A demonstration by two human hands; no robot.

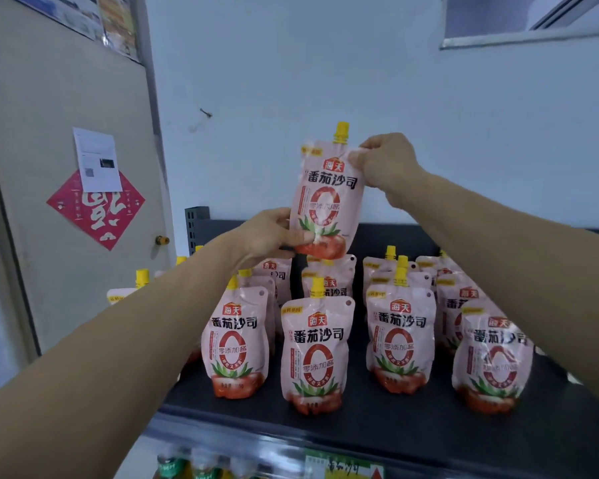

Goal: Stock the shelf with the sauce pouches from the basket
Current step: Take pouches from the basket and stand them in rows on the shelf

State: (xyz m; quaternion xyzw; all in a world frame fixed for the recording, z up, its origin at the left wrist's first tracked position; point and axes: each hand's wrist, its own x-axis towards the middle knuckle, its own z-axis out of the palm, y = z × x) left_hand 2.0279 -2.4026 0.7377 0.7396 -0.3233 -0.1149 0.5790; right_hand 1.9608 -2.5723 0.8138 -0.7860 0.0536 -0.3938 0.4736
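Both bare arms reach forward, left hand [268, 233] low, right hand [384, 164] higher, each grip pinched closed.

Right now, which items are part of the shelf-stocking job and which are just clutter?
Job:
held pouch
left hand
right hand
stocked pouches
shelf

Not job:
red door decoration
paper notice
bottles below
window

Dark shelf [377, 430] carries upright rows of sauce pouches [317, 354].
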